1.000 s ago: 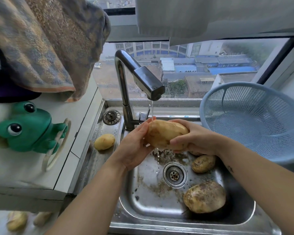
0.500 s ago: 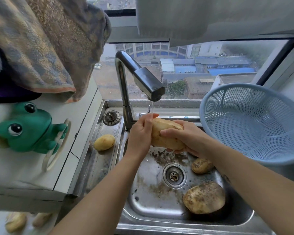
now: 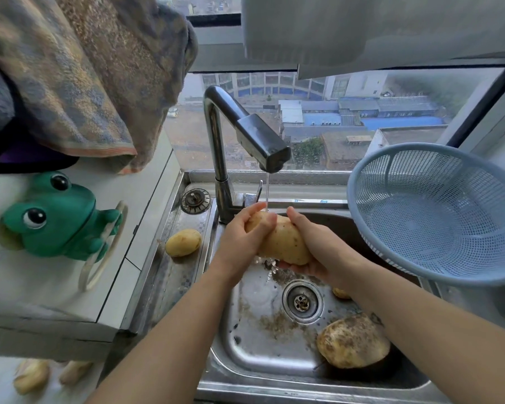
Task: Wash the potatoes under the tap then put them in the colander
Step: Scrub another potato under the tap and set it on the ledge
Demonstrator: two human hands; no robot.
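Observation:
A pale wet potato [image 3: 283,242] sits under the thin water stream from the tap [image 3: 257,141], over the steel sink [image 3: 245,339]. My left hand [image 3: 242,237] wraps its upper left end, fingers curled over it. My right hand [image 3: 318,246] cups it from the right and below. A large muddy potato [image 3: 352,342] lies at the sink's front right. A small potato [image 3: 341,293] peeks out beside my right forearm. A clean-looking potato [image 3: 183,242] rests on the sink's left ledge. The blue colander [image 3: 438,211] stands tilted at the right, with nothing visible inside.
A green frog figure [image 3: 56,217] sits on the white counter at left. Towels [image 3: 79,74] hang above it. A sink plug [image 3: 195,200] lies on the ledge by the tap base. The drain [image 3: 302,301] has dirt around it. More pale objects [image 3: 32,374] lie at the lower left.
The potato has turned in my hands from lying across to slanting down toward the right. My left hand's fingers now curl over its top end, and my right hand has slid underneath.

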